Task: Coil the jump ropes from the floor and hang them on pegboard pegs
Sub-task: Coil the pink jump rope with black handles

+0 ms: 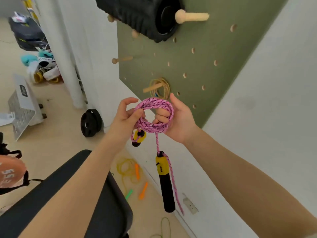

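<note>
Below the pegboard (214, 54), both hands — left (127, 117), right (178, 121) — grip the coiled pink rope (154, 115).

A black foam roller (139, 16), weight plate (91, 122) and shoes (46, 69).

Three jump ropes: pink (154, 115), tan (160, 87), yellow (127, 170); two hands (127, 117) (180, 117).

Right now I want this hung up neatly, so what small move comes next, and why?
Probably lift the pink rope toward the bare peg up and left. Both hands, left hand and right hand, already grip a finished coil, one handle dangles, and the nearest peg already carries a yellow rope.
</note>
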Demonstrator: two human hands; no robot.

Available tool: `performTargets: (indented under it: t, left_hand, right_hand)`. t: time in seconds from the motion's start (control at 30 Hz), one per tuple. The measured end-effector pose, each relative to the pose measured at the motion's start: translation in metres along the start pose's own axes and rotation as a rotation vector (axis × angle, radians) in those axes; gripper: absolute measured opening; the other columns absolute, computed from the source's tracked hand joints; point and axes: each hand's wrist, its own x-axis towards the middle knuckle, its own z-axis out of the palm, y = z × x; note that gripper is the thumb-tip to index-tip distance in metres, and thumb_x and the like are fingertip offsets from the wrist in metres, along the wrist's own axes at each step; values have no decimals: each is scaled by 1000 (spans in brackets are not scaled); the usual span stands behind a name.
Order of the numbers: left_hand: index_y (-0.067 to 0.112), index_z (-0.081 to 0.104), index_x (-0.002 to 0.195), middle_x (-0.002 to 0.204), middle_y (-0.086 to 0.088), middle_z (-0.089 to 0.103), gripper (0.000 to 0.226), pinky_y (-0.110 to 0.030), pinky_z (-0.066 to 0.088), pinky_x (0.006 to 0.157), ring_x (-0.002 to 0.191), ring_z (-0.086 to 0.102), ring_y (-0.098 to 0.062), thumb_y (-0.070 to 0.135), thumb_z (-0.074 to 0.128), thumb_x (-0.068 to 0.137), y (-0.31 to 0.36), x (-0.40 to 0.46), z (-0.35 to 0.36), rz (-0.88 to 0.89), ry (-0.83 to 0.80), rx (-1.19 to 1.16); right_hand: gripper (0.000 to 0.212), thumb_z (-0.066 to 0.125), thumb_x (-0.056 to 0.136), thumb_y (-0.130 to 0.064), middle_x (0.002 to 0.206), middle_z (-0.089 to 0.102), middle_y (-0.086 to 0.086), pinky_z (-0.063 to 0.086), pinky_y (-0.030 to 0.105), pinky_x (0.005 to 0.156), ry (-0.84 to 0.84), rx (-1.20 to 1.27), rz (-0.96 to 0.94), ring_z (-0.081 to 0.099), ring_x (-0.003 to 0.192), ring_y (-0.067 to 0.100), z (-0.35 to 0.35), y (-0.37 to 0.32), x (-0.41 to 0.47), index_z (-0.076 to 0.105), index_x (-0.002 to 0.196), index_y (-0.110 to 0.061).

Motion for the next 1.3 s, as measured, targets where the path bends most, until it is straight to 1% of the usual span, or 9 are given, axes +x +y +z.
performTargets:
  t: [0.07,0.17,0.37,0.5,0.83,0.9,1.07,1.2,1.3]
  left_hand:
    - [31,45,99,76,-2,57,23,-26,51,61,63,58,-11,8,43,97,-2,37,-30,-28,72,-91]
    - [27,48,96,81,-1,59,16,-26,51,59,66,59,-11,12,44,98,-9,93,-69,-47,185,-116]
    - [24,48,99,86,2,62,6,-21,48,55,63,59,-5,18,47,96,-33,196,-142,-39,377,-7]
    - [23,47,98,87,-3,62,6,-19,52,59,67,61,-6,17,48,96,-41,261,-170,-9,265,56]
    - [21,49,90,85,-12,61,11,-40,51,72,71,58,-19,11,55,91,-58,384,-166,108,30,56]
    - [23,50,87,86,-13,61,15,-43,51,75,74,58,-22,11,60,88,-63,400,-162,75,-87,80]
    - [12,52,93,77,0,60,35,-18,47,63,65,60,-3,19,78,73,-71,415,-150,76,-205,133]
    - [5,53,93,71,2,56,37,-11,40,53,56,53,1,17,79,70,-66,419,-146,82,-181,161]
    - [7,60,93,80,2,64,23,-12,48,59,70,62,-5,15,75,77,-72,406,-142,-6,-162,48]
  right_hand:
    - [23,47,89,-32,55,53,-3,47,26,59,132,-146,-57,48,49,12,11,-3,46,57,90,-11]
    - [21,47,96,-17,71,54,0,46,23,65,364,-677,-180,51,62,11,28,0,116,54,114,-9]
    - [30,54,93,-25,92,58,-8,47,35,87,387,-1195,-277,56,89,12,42,11,247,50,121,-15]
    - [19,50,94,-24,89,60,-6,49,39,84,576,-1234,-415,59,88,17,35,-2,317,56,110,-14]
    - [16,47,95,-36,78,56,-6,40,15,60,685,-1351,-501,51,66,8,-4,-54,369,42,100,-21]
    - [13,44,97,-30,75,53,-8,40,21,58,689,-1505,-470,49,64,8,-15,-63,370,40,103,-19]
    - [14,33,99,-29,66,51,-1,36,40,55,730,-1790,-379,46,58,20,-22,-69,364,39,98,-16]
    - [37,41,93,-50,99,53,1,35,32,61,841,-2167,-244,51,82,24,-15,-67,360,42,108,-17]
    - [28,51,94,-29,116,50,8,37,33,60,880,-2398,-208,58,91,31,-21,-67,357,39,117,-17]
